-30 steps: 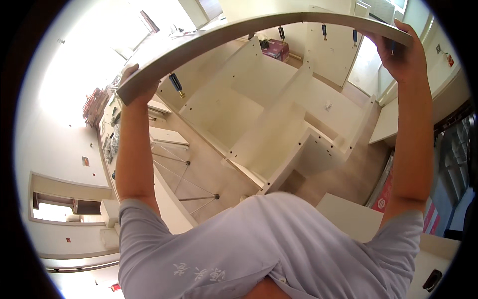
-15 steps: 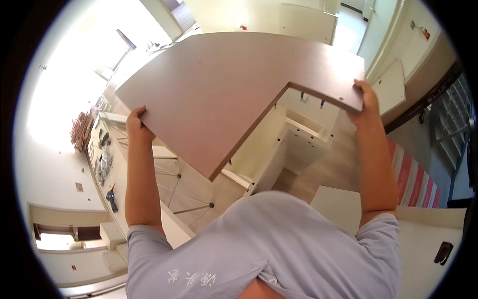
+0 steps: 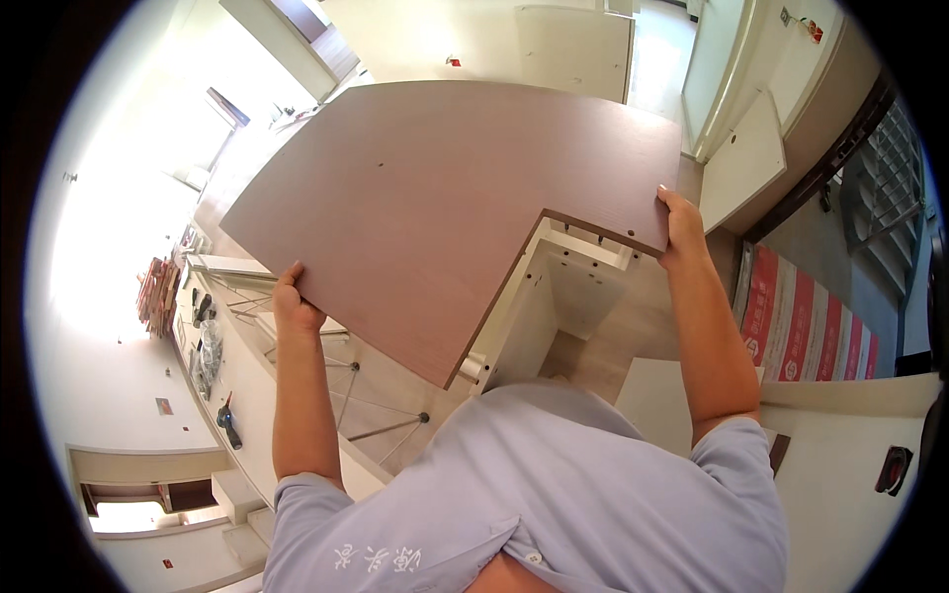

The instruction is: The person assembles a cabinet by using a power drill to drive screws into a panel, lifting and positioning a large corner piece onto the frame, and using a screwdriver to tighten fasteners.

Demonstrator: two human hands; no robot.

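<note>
A large L-shaped brown wooden panel (image 3: 395, 217), with a curved far edge and small dark holes, spans the middle of the view. My left hand (image 3: 297, 299) grips its left edge, thumb on top and fingers underneath. At the right end, my right hand (image 3: 681, 225) is closed around the edge in the same way. Beneath the panel's inner notch stands a white cabinet frame (image 3: 514, 331) with dark holes in its boards. Dark pegs show under the notch edge. Whether the panel touches the cabinet is hidden.
Metal rods (image 3: 395, 425) with dark round joints lie left of the cabinet. A power tool (image 3: 228, 423) and a clear plastic bag (image 3: 206, 356) rest on a long white board. A white board (image 3: 652, 400) is at my right, near a red-and-white striped sheet (image 3: 806, 321). A metal gate (image 3: 880, 208) stands far right.
The panel has come lower and closer to me, covering more of the white cabinet. Both hands have moved down with it, still gripping its edges. The view has shifted slightly.
</note>
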